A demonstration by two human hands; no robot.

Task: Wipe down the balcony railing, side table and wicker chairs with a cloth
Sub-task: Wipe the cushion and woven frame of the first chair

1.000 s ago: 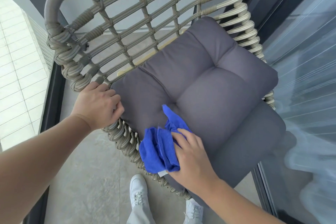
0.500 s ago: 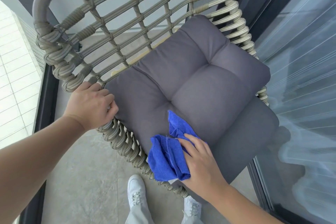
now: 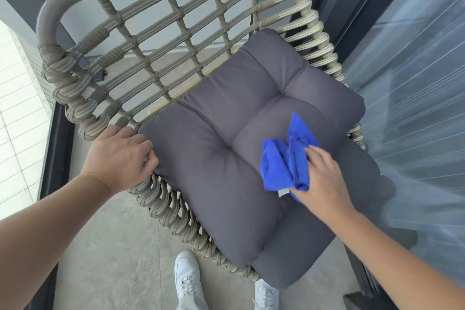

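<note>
From my head camera, my left hand point(image 3: 118, 158) is curled around the near-left rim of the wicker chair point(image 3: 83, 98), fingers clenched on the woven edge; my right hand point(image 3: 324, 178) grasps the bunched blue cloth point(image 3: 284, 161) and presses it on the right side of the grey cushion point(image 3: 214, 171), which lies on the chair seat; my white shoes point(image 3: 187, 282) stand on the grey floor point(image 3: 113, 246) below; a glass panel point(image 3: 415, 83) runs along the right.
</note>
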